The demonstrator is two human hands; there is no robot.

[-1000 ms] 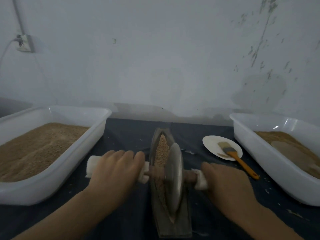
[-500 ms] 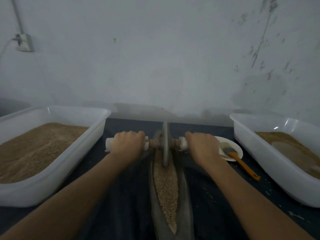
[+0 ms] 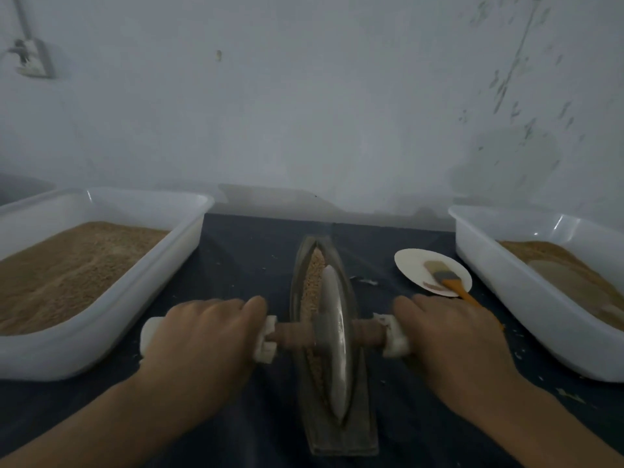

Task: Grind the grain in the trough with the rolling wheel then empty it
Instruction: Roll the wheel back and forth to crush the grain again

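Between the two hands stands the wheel (image 3: pixel 332 336), upright in the trough (image 3: pixel 337 430) on its near half. The left hand (image 3: pixel 202 336) curls around the white-wrapped left end of the axle (image 3: pixel 293 334), and the right hand (image 3: pixel 452 336) curls around the right end. Grain (image 3: pixel 312 282) lies in the trough beyond the wheel. Outside the left hand sits a white bin (image 3: pixel 141 319) with brown meal. Beyond the right hand a brush (image 3: pixel 445 276) rests on a plate (image 3: pixel 410 265), beside another bin (image 3: pixel 526 305).
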